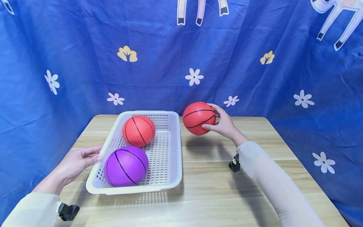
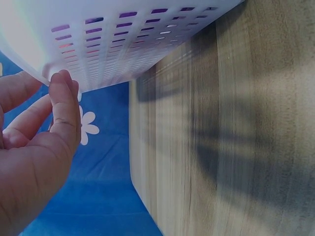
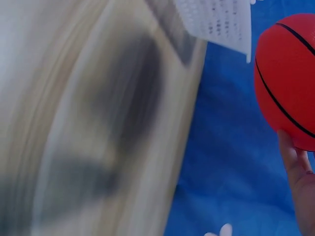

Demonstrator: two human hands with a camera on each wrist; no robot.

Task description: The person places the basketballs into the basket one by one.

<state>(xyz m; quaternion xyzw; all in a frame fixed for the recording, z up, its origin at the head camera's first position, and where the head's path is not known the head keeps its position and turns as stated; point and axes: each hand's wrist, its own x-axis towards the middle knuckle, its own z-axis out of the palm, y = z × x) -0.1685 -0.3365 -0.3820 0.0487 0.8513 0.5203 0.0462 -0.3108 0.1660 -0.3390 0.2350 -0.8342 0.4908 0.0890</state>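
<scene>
My right hand [image 1: 222, 124] grips a red ball with black basketball lines [image 1: 198, 118], thumb at its near side and fingers on its far side. The ball is raised above the table, just right of a white plastic basket [image 1: 175, 157]. In the right wrist view that red ball [image 3: 290, 78] is cut off by the frame edge. Inside the basket, a second red ball [image 1: 139, 130] lies behind a purple ball [image 1: 126, 166], both toward the left side. My left hand [image 1: 76, 162] pinches the basket's left rim; in the left wrist view its fingers [image 2: 64, 105] meet the rim's edge.
The basket stands on a wood-grain table [image 1: 210, 195], left of its middle. A blue curtain [image 1: 158, 63] with flower and animal prints hangs behind the table and along both sides. Small black devices [image 1: 234, 163] sit at both wrists.
</scene>
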